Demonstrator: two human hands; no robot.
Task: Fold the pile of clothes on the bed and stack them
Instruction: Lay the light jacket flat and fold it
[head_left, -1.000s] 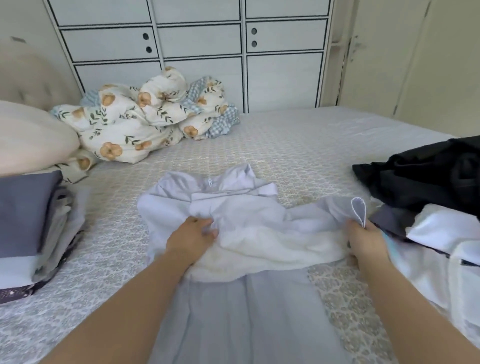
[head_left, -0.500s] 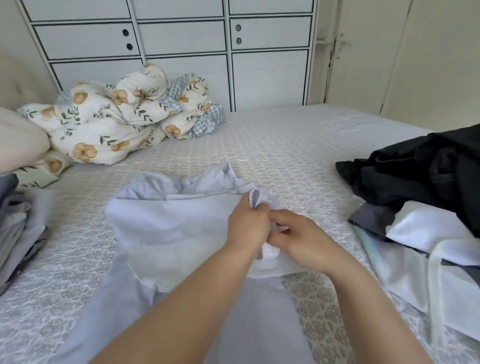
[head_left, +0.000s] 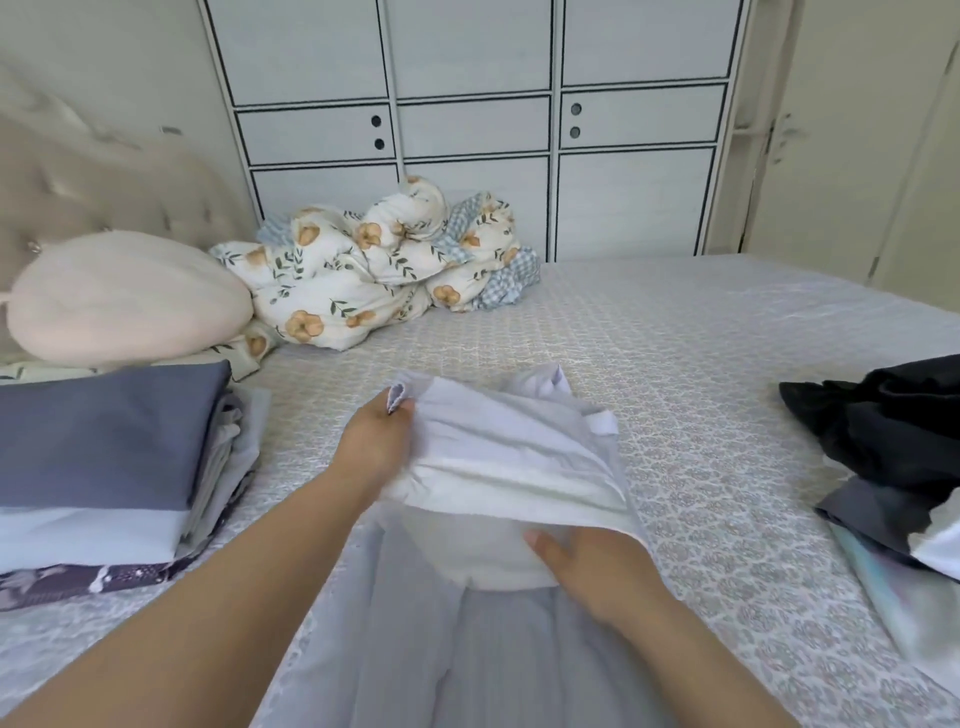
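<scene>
A pale lilac-grey dress (head_left: 509, 447) with a white lining lies on the bed (head_left: 701, 374) in front of me, its skirt running toward the bottom edge. My left hand (head_left: 376, 441) pinches the sleeve's hemmed edge, drawn across the bodice to its left side. My right hand (head_left: 587, 561) lies flat, fingers straight, on the white lining at the waist. On the left stands a stack of folded clothes (head_left: 104, 457), a slate-blue piece on top. At the right edge lies the unfolded pile (head_left: 883, 441), black cloth over grey and white pieces.
A crumpled floral quilt (head_left: 379, 275) lies at the far side of the bed, a pale pink pillow (head_left: 124, 296) to its left against the tufted headboard. White cupboards (head_left: 467, 130) stand behind the bed. Patterned bedspread shows between the dress and the unfolded pile.
The sleeve held at the right has been carried across the bodice to the left, passing to my left hand. My right hand let go and now lies flat on the waist.
</scene>
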